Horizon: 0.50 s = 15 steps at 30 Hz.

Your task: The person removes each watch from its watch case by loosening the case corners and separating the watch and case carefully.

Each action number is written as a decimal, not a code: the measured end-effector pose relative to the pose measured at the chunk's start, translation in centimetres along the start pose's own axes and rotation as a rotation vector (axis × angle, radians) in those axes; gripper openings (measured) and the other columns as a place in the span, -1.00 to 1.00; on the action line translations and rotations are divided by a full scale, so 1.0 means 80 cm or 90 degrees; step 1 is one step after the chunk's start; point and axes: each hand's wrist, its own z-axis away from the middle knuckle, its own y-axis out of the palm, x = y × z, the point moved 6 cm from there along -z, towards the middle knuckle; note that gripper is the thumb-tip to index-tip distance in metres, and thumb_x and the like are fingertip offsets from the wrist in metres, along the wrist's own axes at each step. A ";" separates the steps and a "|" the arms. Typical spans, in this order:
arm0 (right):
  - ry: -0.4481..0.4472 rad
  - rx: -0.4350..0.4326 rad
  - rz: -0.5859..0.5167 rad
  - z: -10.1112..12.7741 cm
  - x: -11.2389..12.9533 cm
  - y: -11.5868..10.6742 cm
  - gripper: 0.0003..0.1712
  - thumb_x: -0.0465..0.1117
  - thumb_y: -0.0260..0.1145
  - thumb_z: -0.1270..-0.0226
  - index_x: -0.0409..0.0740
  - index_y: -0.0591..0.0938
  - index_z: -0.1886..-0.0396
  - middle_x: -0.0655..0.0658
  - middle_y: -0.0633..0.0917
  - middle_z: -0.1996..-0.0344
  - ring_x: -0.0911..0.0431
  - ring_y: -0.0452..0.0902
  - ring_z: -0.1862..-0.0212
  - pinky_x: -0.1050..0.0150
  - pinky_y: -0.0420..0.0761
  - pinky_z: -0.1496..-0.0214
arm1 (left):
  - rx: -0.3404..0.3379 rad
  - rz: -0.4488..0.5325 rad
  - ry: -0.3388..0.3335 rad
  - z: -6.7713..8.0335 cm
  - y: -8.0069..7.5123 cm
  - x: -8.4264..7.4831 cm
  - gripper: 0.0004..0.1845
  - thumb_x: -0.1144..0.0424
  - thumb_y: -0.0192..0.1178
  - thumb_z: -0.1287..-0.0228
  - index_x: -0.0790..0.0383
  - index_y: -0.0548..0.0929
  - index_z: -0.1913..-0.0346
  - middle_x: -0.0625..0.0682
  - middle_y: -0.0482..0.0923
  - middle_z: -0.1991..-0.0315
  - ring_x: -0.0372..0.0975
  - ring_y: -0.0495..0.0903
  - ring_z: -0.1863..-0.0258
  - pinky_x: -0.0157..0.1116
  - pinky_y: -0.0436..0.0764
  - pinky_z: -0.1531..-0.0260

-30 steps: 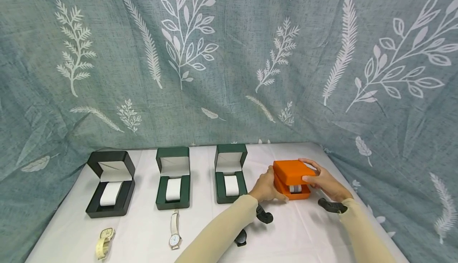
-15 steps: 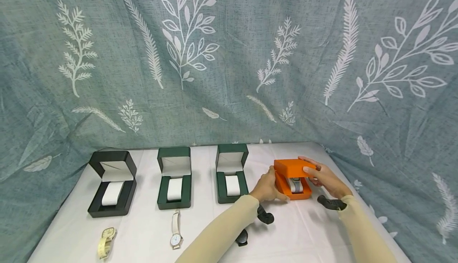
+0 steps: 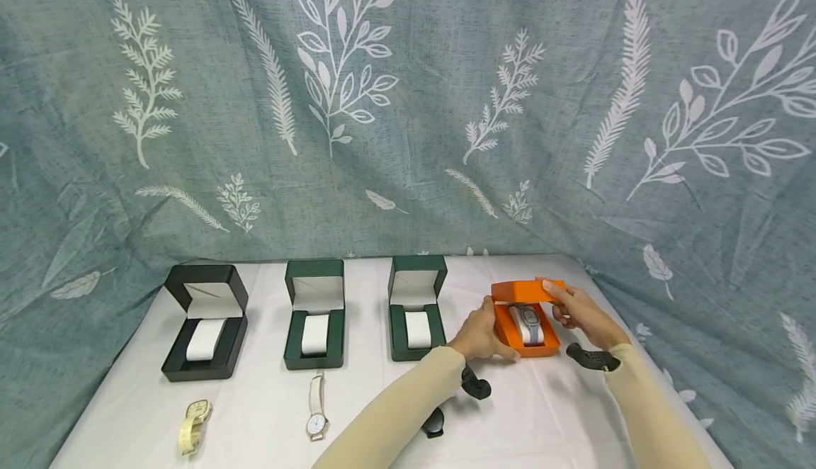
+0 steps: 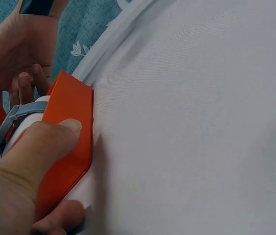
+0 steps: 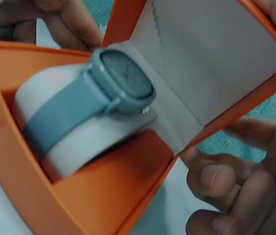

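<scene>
An orange watch box (image 3: pixel 540 352) sits at the right of the table, its lid (image 3: pixel 515 290) partly raised. Inside, a blue-grey wristwatch (image 5: pixel 74 110) is wrapped round a white cushion (image 5: pixel 103 139). My left hand (image 3: pixel 478 333) grips the box base from the left side, with the thumb (image 4: pixel 54 139) on its front wall. At the lid's right edge, my right hand (image 3: pixel 581 313) holds it between thumb and fingers, some fingers curled beside the hinge side in the right wrist view.
To the left stand a black watch box (image 3: pixel 171 364) and two green ones (image 3: pixel 296 360) (image 3: pixel 399 351), open with white cushions. A gold watch (image 3: pixel 194 426), a white-strapped watch (image 3: pixel 316 412) and a dark watch (image 3: pixel 434 421), partly under the left sleeve, lie in front.
The orange lid has swung up and back with my right hand, showing more of the wristwatch inside. My left hand stays on the base. The head view has shifted slightly.
</scene>
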 end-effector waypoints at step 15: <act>0.103 -0.055 -0.012 -0.008 0.017 0.006 0.05 0.60 0.00 -0.36 -0.22 0.27 -0.37 -0.12 0.35 0.53 0.10 0.28 0.55 0.24 0.26 0.44 | 0.002 0.012 -0.012 0.000 -0.002 0.000 0.25 0.04 0.78 0.28 0.27 0.25 -0.50 0.08 0.54 -0.26 -0.18 0.53 -0.22 -0.27 0.49 -0.24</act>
